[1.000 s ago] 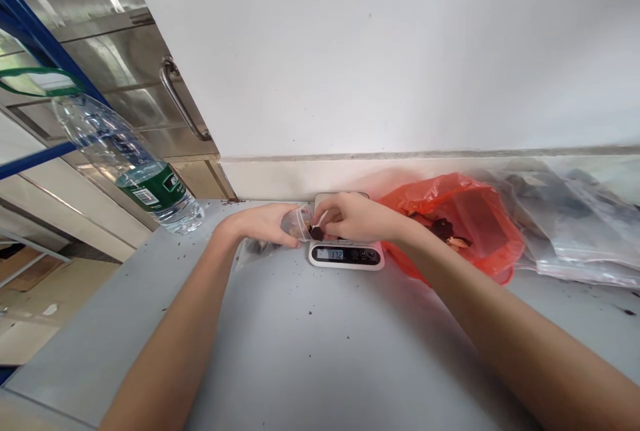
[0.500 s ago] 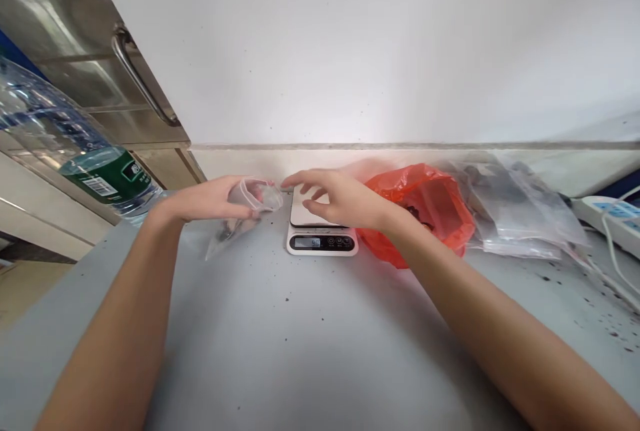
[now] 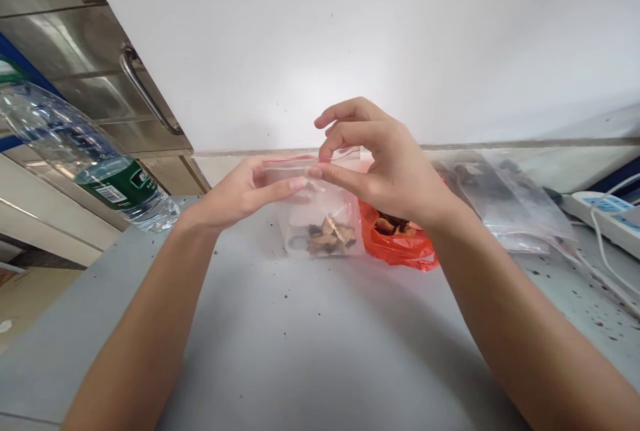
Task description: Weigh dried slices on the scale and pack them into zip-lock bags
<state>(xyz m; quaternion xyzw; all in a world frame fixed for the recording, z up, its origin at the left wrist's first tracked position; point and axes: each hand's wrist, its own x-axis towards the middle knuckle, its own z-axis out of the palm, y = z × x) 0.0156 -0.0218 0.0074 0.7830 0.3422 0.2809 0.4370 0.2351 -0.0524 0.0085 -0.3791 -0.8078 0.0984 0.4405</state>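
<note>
A clear zip bag (image 3: 320, 211) with brown dried pieces at its bottom hangs upright in front of the white scale, which shows only faintly through it. My left hand (image 3: 240, 194) grips the bag's upper left part between thumb and fingers. At the upper right, my right hand (image 3: 380, 157) pinches the bag's top edge with thumb and index finger, the other fingers raised. Just right of the bag, an open red plastic bag (image 3: 405, 254) holds more dark brown pieces, partly hidden by my right hand.
Flat clear bags (image 3: 510, 204) lie at the right beside a white power strip (image 3: 605, 214) with cables. A large water bottle (image 3: 115, 181) leans at the left. A white wall (image 3: 280, 51) rises behind the grey table (image 3: 280, 364), which has dark crumbs on it.
My left hand has brought the clear bag rightward, in front of the scale, and its top is now spread flat. My right hand has risen and moved right, and now pinches the bag's edge.
</note>
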